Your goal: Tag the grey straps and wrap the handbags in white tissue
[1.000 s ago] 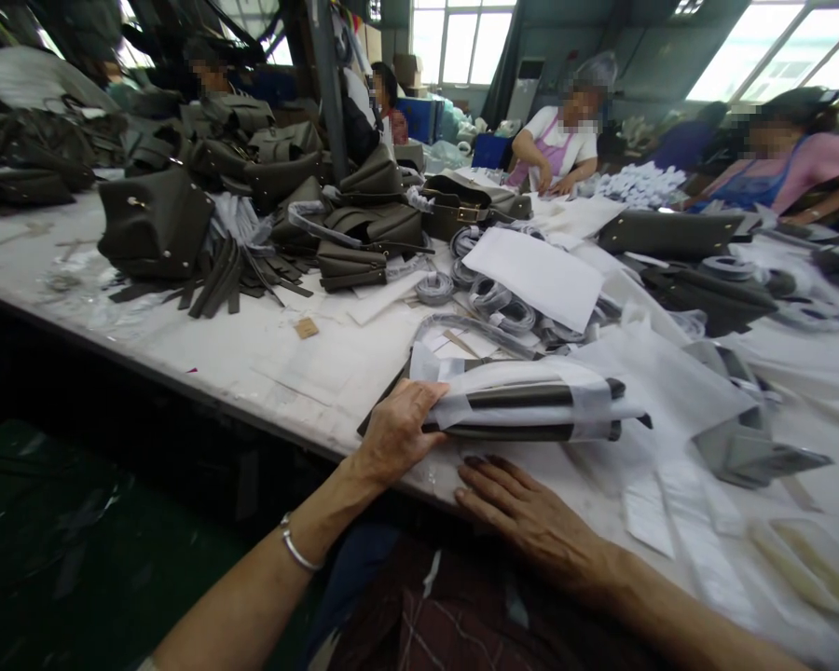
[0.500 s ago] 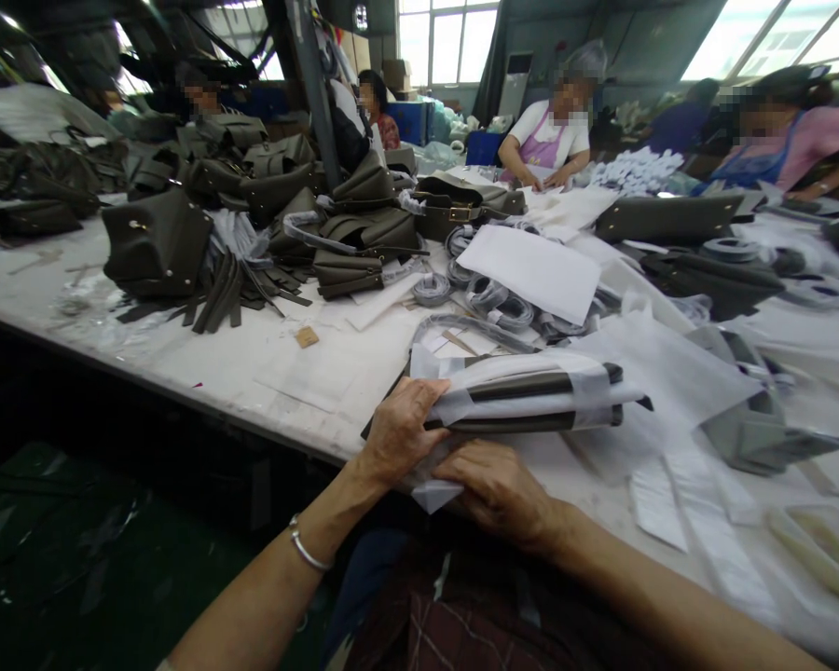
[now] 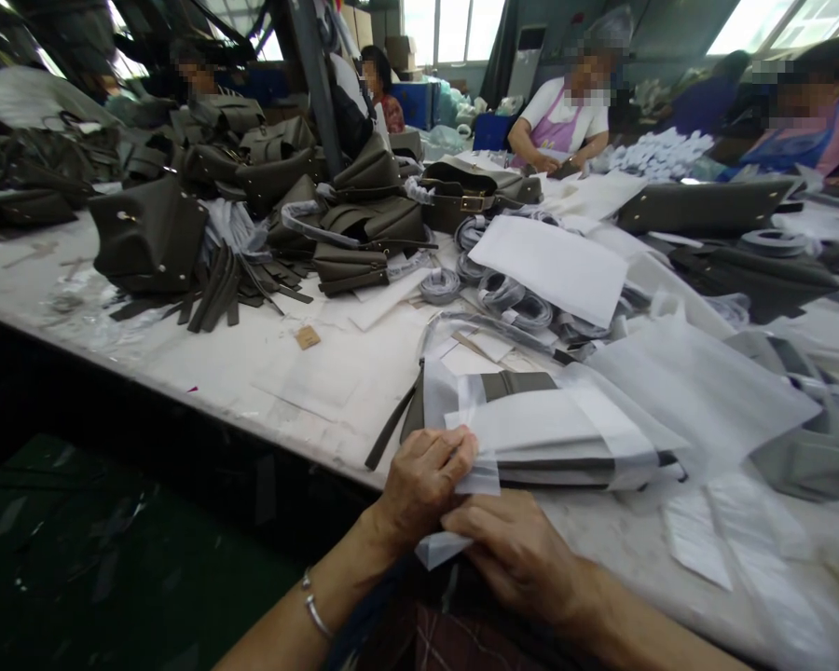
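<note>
A dark olive handbag (image 3: 521, 381) lies at the table's front edge, partly covered by white paper sheets (image 3: 542, 421) and translucent bands of tissue paper (image 3: 597, 410). Its plastic-wrapped handle (image 3: 493, 323) arches over the far side. My left hand (image 3: 423, 480) is closed on the tissue band at the bag's near left corner. Just below and to the right, my right hand (image 3: 521, 550) pinches a strip of tissue paper (image 3: 442, 548), whose loose end sticks out left between the hands. The right fingertips are partly hidden.
Olive bags (image 3: 150, 228) and loose straps (image 3: 216, 289) are piled at left. Plastic-wrapped coils (image 3: 503, 294) and a white sheet (image 3: 549, 270) lie behind the bag. More tissue paper (image 3: 706, 382) spreads to the right. A co-worker in a purple apron (image 3: 559, 130) works across the table.
The handbag has turned so that its broad papered side faces up more. Both hands have shifted lower and right in the view, still at the tissue paper. The camera has moved slightly.
</note>
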A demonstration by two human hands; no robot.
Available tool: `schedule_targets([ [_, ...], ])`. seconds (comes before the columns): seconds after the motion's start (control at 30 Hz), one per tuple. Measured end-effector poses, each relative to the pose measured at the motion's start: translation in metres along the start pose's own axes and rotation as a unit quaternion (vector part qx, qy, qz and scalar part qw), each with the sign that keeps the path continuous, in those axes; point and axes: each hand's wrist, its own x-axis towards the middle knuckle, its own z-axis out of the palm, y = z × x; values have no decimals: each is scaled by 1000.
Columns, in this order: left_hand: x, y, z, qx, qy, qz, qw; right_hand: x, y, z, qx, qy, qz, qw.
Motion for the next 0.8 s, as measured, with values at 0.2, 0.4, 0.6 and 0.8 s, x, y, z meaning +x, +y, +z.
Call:
schedule_targets([
  [0.2, -4, 0, 2, -57, -17, -27, 998, -4, -4, -31, -76, -16, -90, 993],
  [0.4, -2, 1, -14, -164, -90, -69, 980, 5, 3, -51, -115, 119, -31, 986],
  [0.6, 7, 4, -28, -251, -94, -111, 957, 13, 4, -49, -57, 124, 65, 988],
  [0.8, 8, 10, -14, -205, -22, -133, 969, 22, 4, -47, -15, 94, 167, 981],
])
